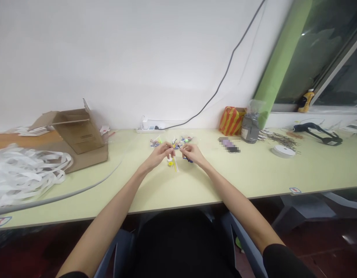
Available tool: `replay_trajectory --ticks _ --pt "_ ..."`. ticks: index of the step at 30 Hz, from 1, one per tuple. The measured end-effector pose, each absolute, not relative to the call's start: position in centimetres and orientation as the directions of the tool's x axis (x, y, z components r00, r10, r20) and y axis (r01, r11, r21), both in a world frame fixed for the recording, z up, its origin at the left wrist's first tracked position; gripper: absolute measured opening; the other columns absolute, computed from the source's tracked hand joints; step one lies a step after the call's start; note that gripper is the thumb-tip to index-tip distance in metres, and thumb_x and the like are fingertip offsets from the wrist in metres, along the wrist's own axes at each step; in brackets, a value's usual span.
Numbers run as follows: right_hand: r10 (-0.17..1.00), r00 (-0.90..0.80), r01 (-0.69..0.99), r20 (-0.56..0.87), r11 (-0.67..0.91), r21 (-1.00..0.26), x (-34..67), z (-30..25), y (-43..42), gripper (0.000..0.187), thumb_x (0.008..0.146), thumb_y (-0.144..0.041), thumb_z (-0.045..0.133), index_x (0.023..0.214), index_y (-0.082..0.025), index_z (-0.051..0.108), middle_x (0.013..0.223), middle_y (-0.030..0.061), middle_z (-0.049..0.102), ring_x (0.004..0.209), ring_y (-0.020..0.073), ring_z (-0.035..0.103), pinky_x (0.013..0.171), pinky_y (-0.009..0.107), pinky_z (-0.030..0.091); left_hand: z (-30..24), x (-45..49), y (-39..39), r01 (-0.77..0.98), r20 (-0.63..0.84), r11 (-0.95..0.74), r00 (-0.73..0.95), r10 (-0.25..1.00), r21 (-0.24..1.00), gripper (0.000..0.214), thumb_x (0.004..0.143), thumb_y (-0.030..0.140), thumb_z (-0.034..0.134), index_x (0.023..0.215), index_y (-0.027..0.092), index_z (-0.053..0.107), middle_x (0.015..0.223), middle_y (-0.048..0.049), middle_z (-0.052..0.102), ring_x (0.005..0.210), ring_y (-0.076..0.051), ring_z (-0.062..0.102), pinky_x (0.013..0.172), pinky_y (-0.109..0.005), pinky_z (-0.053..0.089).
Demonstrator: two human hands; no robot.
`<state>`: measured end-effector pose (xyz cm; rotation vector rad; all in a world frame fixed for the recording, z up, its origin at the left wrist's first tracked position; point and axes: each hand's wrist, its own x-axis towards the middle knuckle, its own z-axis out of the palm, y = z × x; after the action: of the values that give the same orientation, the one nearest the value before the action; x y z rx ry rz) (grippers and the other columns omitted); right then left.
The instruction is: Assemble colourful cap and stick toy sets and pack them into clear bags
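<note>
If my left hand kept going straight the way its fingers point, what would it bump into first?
Probably your right hand, just opposite, though depth is hard to judge here.

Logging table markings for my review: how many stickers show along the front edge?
2. One sticker is right of the right hand; the other sticker is at far left, below the white strips. The arms or strips may hide more.
</note>
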<state>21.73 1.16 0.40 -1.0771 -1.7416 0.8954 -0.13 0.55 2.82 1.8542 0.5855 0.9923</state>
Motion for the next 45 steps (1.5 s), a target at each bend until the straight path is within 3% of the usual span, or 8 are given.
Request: replay_trajectory --ticks 4,6,9,16,23,30,37,45 --pt "0.922 -0.186 0.772 0.339 0.350 -0.531 21.7 -0.1 1.1 0.019 0.088 -0.035 0.064 0.077 -0.020 0.062 0.076 0.0039 0.069 0.071 0.0160 0.060 0.062 0.024 0.036 3.5 -0.9 0.5 0.079 0.391 -0.502 0.527 0.754 0.861 0.031 0.096 0.048 0.057 0.106 0.019 0.054 0.088 -0.0068 0.072 0.087 -0.019 0.067 0.073 -0.029 0.046" --pt "0.932 -0.197 0.859 0.304 0.313 -0.405 21.4 -0.3 1.0 0.018 0.089 -0.035 0.064 0.079 -0.020 0.065 0.082 0.0053 0.071 0.077 0.0175 0.062 0.063 0.025 0.035 3.6 -1.1 0.5 0.120 0.380 -0.499 0.506 0.774 0.858 0.032 0.095 0.049 0.058 0.106 0.019 0.055 0.088 -0.0072 0.074 0.090 -0.020 0.068 0.076 -0.030 0.046" --pt "0.939 -0.212 0.890 0.271 0.300 -0.343 21.3 -0.2 0.9 0.020 0.092 -0.037 0.061 0.084 -0.021 0.070 0.088 0.0072 0.073 0.081 0.0189 0.063 0.064 0.025 0.035 3.2 -1.2 0.8 0.201 0.389 -0.526 0.472 0.791 0.826 0.033 0.091 0.050 0.064 0.103 0.019 0.062 0.101 -0.0090 0.074 0.100 -0.021 0.066 0.082 -0.031 0.047" --pt "0.896 -0.380 0.775 0.228 0.443 -0.451 22.5 0.4 1.4 0.013 0.088 -0.023 0.064 0.091 -0.018 0.076 0.088 0.0044 0.075 0.078 0.0154 0.064 0.068 0.022 0.041 2.9 -2.0 1.6 0.311 0.352 -0.530 0.479 0.804 0.789 0.037 0.081 0.050 0.074 0.100 0.018 0.074 0.099 -0.0075 0.070 0.087 -0.018 0.062 0.076 -0.029 0.048" --pt "0.895 -0.423 0.768 0.137 0.435 -0.470 22.8 0.4 1.4 0.009 0.080 -0.022 0.074 0.087 -0.018 0.077 0.085 0.0035 0.074 0.073 0.0141 0.063 0.065 0.022 0.041 3.9 -3.0 0.6 0.377 -0.016 -0.396 0.741 0.671 0.837 0.038 0.076 0.047 0.079 0.099 0.017 0.073 0.093 -0.0082 0.074 0.080 -0.019 0.067 0.070 -0.028 0.049" --pt "0.915 -0.376 0.823 0.146 0.402 -0.400 22.1 0.2 0.8 0.003 0.080 -0.020 0.071 0.079 -0.019 0.073 0.082 0.0047 0.073 0.074 0.0161 0.063 0.061 0.024 0.037 2.7 -3.2 1.1 0.442 0.029 -0.534 0.750 0.661 0.721 0.031 0.072 0.044 0.081 0.087 0.017 0.076 0.070 -0.0018 0.066 0.062 -0.013 0.056 0.056 -0.024 0.039" --pt "0.926 -0.345 0.816 0.152 0.376 -0.440 22.2 0.0 1.0 0.008 0.079 -0.015 0.067 0.074 -0.018 0.072 0.080 0.0049 0.074 0.071 0.0152 0.062 0.062 0.023 0.038 2.3 -3.3 1.2 0.442 -0.042 -0.464 0.757 0.652 0.767 0.035 0.070 0.044 0.083 0.089 0.016 0.076 0.081 -0.0077 0.073 0.072 -0.018 0.065 0.065 -0.027 0.049" --pt "0.941 -0.314 0.799 0.129 0.335 -0.499 22.4 -0.1 1.2 0.012 0.084 -0.017 0.063 0.077 -0.016 0.073 0.073 0.0043 0.073 0.067 0.0143 0.062 0.061 0.022 0.039 2.2 -3.3 1.2 0.468 -0.085 -0.451 0.760 0.645 0.760 0.041 0.073 0.048 0.080 0.097 0.016 0.072 0.076 -0.0052 0.071 0.068 -0.017 0.063 0.060 -0.025 0.045"
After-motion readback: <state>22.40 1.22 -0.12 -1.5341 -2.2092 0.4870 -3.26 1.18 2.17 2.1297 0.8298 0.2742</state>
